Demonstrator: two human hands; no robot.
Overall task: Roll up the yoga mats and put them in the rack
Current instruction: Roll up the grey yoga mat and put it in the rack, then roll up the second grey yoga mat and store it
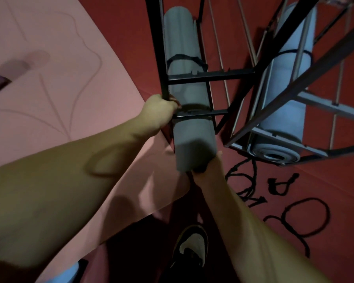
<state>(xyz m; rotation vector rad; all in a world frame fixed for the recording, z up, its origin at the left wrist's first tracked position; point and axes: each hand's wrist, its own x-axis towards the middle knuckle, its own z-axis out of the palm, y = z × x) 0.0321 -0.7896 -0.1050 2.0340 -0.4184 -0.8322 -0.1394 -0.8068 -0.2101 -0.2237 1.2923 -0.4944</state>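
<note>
A rolled grey yoga mat (185, 58) with a black strap lies lengthwise in the black metal rack (211, 75), its near end sticking out toward me. My right hand (207, 170) cups that near end from below, fingers curled around it. My left hand (160, 111) grips the rack's left upright bar beside the mat. A second rolled blue-grey mat (284, 111), also strapped, rests in the rack's right section. A pink mat (49, 88) lies unrolled on the floor at the left.
The floor is dark red with black lettering (284, 201) at the right. My shoe (192, 246) stands just below the rack. Thin metal rods (219, 48) run between the two rack sections. A blue object (70, 270) shows at the bottom left.
</note>
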